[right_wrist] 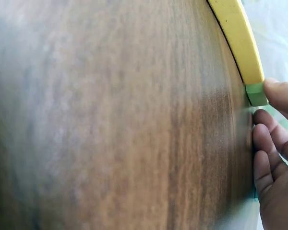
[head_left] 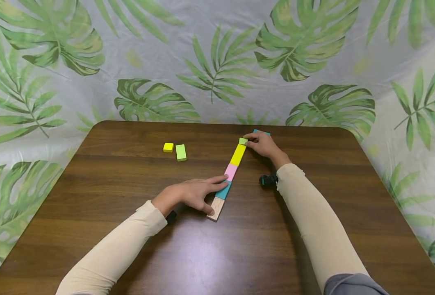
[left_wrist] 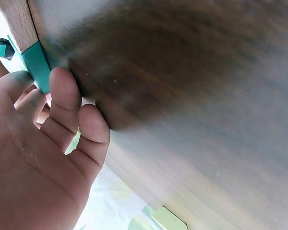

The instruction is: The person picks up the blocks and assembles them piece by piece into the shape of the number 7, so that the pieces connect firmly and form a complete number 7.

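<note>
A slanting row of flat blocks lies on the table: plain wood (head_left: 216, 208) at the near end, then teal (head_left: 223, 191), pink (head_left: 231, 172), yellow (head_left: 238, 154) and a small light green block (head_left: 242, 141) at the far end. My left hand (head_left: 193, 193) rests along the row's left side, fingers extended to the pink and teal blocks, thumb at the plain wood one. In the left wrist view two fingertips (left_wrist: 65, 81) stay beside the teal block (left_wrist: 36, 64). My right hand (head_left: 264, 144) pinches the light green block, partly hiding it; its thumb meets this green block (right_wrist: 256, 94) in the right wrist view.
A small yellow block (head_left: 168, 147) and a light green block (head_left: 181, 153) stand apart, left of the row. Behind my right hand, a blue block (head_left: 262, 132) shows partly near the table's (head_left: 128, 164) back edge. A leaf-patterned curtain (head_left: 217, 61) hangs behind.
</note>
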A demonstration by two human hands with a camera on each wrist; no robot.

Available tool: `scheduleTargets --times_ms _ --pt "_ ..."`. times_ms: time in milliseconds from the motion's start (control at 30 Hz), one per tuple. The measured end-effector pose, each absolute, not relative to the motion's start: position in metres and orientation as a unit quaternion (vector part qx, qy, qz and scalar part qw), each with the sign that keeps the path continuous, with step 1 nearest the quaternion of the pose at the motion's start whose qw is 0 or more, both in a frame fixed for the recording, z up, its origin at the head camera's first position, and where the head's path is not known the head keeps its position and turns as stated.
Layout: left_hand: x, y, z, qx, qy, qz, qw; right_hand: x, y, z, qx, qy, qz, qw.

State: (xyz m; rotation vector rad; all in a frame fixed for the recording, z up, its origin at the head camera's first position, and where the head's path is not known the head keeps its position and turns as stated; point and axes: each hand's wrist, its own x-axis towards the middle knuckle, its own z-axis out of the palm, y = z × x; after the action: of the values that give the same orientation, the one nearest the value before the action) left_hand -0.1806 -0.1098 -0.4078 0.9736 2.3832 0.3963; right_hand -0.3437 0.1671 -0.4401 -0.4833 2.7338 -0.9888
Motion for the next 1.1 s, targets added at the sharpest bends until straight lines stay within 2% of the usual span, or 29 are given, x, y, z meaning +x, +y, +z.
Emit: scheduleTargets --times_ms 1100 --pt "-0.1803 -0.1102 -0.4083 0.357 0.883 0.147 0.266 -0.3422 0.1669 -0.4395 -0.174 0.925 -0.322 0.1"
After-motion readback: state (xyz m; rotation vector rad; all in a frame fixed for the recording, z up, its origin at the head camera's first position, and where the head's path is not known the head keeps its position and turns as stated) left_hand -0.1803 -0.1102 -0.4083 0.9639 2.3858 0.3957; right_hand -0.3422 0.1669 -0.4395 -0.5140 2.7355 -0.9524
